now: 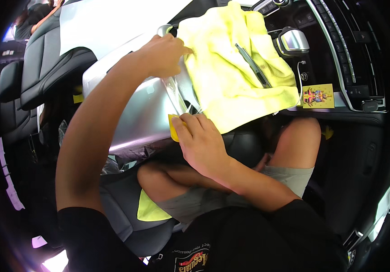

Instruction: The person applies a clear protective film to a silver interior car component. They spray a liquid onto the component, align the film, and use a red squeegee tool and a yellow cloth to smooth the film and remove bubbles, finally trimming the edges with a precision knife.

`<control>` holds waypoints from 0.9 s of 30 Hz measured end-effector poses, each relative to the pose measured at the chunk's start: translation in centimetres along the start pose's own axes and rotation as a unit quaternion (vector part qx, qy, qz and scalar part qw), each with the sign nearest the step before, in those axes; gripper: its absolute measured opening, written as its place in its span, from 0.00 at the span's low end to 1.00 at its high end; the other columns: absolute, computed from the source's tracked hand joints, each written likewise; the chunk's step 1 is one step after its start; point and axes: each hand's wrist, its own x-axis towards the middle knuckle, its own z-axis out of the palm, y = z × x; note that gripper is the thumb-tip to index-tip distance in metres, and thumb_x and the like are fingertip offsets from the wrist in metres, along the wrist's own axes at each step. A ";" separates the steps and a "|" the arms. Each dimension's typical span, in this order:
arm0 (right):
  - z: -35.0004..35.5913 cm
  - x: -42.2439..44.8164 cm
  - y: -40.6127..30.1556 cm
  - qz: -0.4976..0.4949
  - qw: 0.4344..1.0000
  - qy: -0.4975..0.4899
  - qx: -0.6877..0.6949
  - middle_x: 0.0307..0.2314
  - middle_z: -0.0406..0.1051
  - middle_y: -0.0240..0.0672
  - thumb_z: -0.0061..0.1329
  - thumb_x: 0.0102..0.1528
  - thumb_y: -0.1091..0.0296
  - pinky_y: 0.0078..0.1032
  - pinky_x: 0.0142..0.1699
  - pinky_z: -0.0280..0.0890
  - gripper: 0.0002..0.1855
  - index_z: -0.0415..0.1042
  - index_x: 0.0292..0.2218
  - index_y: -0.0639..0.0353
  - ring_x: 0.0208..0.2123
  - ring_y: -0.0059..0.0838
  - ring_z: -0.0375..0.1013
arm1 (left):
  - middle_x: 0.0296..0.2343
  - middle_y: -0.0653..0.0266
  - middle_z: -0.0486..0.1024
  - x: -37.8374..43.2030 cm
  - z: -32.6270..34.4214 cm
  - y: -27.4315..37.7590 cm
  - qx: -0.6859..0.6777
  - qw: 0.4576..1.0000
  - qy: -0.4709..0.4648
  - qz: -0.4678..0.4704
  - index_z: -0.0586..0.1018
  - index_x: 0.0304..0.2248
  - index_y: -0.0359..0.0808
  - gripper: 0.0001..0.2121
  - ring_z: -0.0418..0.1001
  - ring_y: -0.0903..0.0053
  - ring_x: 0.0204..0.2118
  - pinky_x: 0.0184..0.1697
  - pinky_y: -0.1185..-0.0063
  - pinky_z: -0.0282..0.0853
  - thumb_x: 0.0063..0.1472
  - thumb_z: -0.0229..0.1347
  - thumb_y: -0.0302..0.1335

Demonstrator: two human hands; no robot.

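Observation:
My right hand (204,144) is closed around a small yellow squeegee (173,128), whose edge lies at the near end of the silver-grey centre console lid (137,108). A wrinkled strip of clear film (173,91) runs along the console's edge between my two hands. At the upper end of that strip is my left hand (162,56), its fingers curled and one fingertip against the yellow microfibre towel (212,68). Whether those fingers pinch the film is hidden. A utility knife (252,66) lies on the towel, which is draped over the front of the console.
A chrome gear selector (291,40) stands beyond the towel, near a white cable (299,81) and a yellow printed card (318,96). Dark seats (42,64) lie to the left. Another yellow cloth (150,207) is by my thigh. Another person's arm (47,20) shows at upper left.

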 end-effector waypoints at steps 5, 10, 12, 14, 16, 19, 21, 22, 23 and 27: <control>-0.6 0.2 0.0 -0.016 0.998 -0.001 0.054 0.40 0.70 0.40 0.53 0.46 0.76 0.33 0.45 0.65 0.25 0.69 0.48 0.65 0.40 0.38 0.70 | 0.51 0.55 0.70 2.1 -1.0 -2.2 0.007 0.995 0.098 -0.012 0.68 0.58 0.39 0.34 0.62 0.62 0.58 0.61 0.65 0.56 0.47 0.56 0.24; 0.4 1.5 0.0 0.008 1.000 -0.010 -0.010 0.37 0.69 0.40 0.49 0.49 0.72 0.31 0.42 0.64 0.22 0.69 0.46 0.67 0.37 0.36 0.67 | 0.29 0.58 0.76 2.1 -3.8 -2.2 -0.126 0.992 -0.010 -0.017 0.76 0.48 0.33 0.23 0.73 0.67 0.38 0.45 0.70 0.67 0.50 0.54 0.24; 0.6 2.1 0.2 0.007 1.000 -0.004 -0.030 0.35 0.68 0.40 0.47 0.50 0.69 0.28 0.40 0.62 0.20 0.69 0.44 0.69 0.35 0.35 0.65 | 0.27 0.56 0.75 1.3 -4.9 -2.7 -0.114 0.993 -0.011 0.020 0.79 0.40 0.30 0.15 0.73 0.69 0.32 0.40 0.73 0.68 0.52 0.53 0.25; 0.7 2.5 0.3 0.020 0.999 0.003 -0.032 0.32 0.68 0.40 0.48 0.49 0.69 0.29 0.37 0.63 0.19 0.70 0.42 0.69 0.32 0.34 0.65 | 0.30 0.57 0.76 0.3 -5.1 -3.4 -0.145 0.988 -0.017 0.053 0.80 0.36 0.31 0.12 0.73 0.68 0.34 0.42 0.73 0.68 0.54 0.53 0.27; 1.1 2.7 0.9 0.039 0.999 0.016 -0.022 0.31 0.68 0.42 0.48 0.49 0.71 0.30 0.37 0.64 0.18 0.70 0.42 0.69 0.32 0.37 0.67 | 0.34 0.57 0.77 -0.3 -4.0 -4.1 -0.201 0.978 -0.014 0.063 0.79 0.35 0.31 0.12 0.74 0.67 0.37 0.44 0.72 0.68 0.55 0.55 0.30; 1.2 3.8 2.5 0.123 0.991 -0.024 0.040 0.32 0.69 0.47 0.48 0.50 0.74 0.35 0.39 0.66 0.16 0.71 0.42 0.68 0.33 0.44 0.70 | 0.35 0.54 0.78 -0.4 -1.1 -4.8 -0.154 0.983 0.028 0.096 0.78 0.33 0.30 0.11 0.75 0.63 0.40 0.45 0.68 0.68 0.56 0.56 0.31; -0.2 4.3 3.5 0.237 0.957 -0.057 0.156 0.34 0.70 0.52 0.47 0.52 0.76 0.39 0.43 0.67 0.17 0.72 0.44 0.66 0.36 0.52 0.72 | 0.33 0.53 0.78 0.1 -1.3 -3.7 -0.136 0.989 -0.005 0.066 0.78 0.33 0.29 0.11 0.76 0.61 0.38 0.43 0.68 0.68 0.56 0.56 0.30; -1.3 4.3 3.7 0.282 0.931 -0.044 0.228 0.35 0.71 0.54 0.46 0.52 0.76 0.40 0.46 0.67 0.17 0.72 0.45 0.66 0.38 0.54 0.72 | 0.30 0.52 0.78 0.1 -1.2 -3.4 -0.115 0.992 -0.038 0.034 0.78 0.33 0.29 0.10 0.76 0.60 0.36 0.42 0.67 0.68 0.55 0.55 0.29; -1.8 3.4 4.1 0.225 0.952 -0.001 0.206 0.38 0.71 0.51 0.47 0.52 0.75 0.40 0.46 0.67 0.19 0.71 0.46 0.65 0.41 0.52 0.71 | 0.30 0.52 0.78 0.4 -0.8 -3.0 -0.119 0.991 -0.039 0.035 0.78 0.33 0.29 0.10 0.76 0.60 0.36 0.42 0.67 0.68 0.55 0.55 0.29; -1.5 0.2 1.4 0.044 0.990 -0.017 0.133 0.39 0.69 0.46 0.50 0.49 0.75 0.36 0.45 0.67 0.20 0.69 0.46 0.66 0.41 0.46 0.69 | 0.26 0.51 0.77 1.4 -0.3 -2.4 -0.107 0.994 0.002 0.031 0.78 0.32 0.28 0.09 0.76 0.58 0.32 0.39 0.67 0.69 0.55 0.55 0.27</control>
